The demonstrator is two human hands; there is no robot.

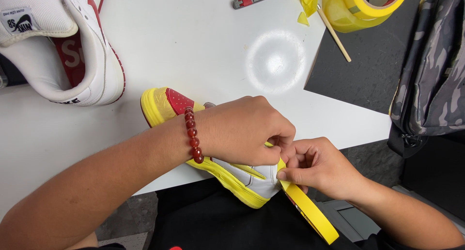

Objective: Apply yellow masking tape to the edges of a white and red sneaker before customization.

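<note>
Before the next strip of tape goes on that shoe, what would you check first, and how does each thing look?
1. Left hand steadies the shoe: ok, it presses on top.
2. Right hand pinches the yellow tape: ok, thumb on the strip.
3. Tape end meets the heel: ok, it touches there.
4. Sole edge masked: ok where visible; far side cannot tell.
5. Shoe fully on the table: not ok, its heel hangs past the edge.
6. Spare tape roll within reach: ok, top right.

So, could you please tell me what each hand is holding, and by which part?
The right hand pinches the yellow tape roll at its top edge. The left hand presses the tape's loose end onto the heel of the sneaker.
</note>
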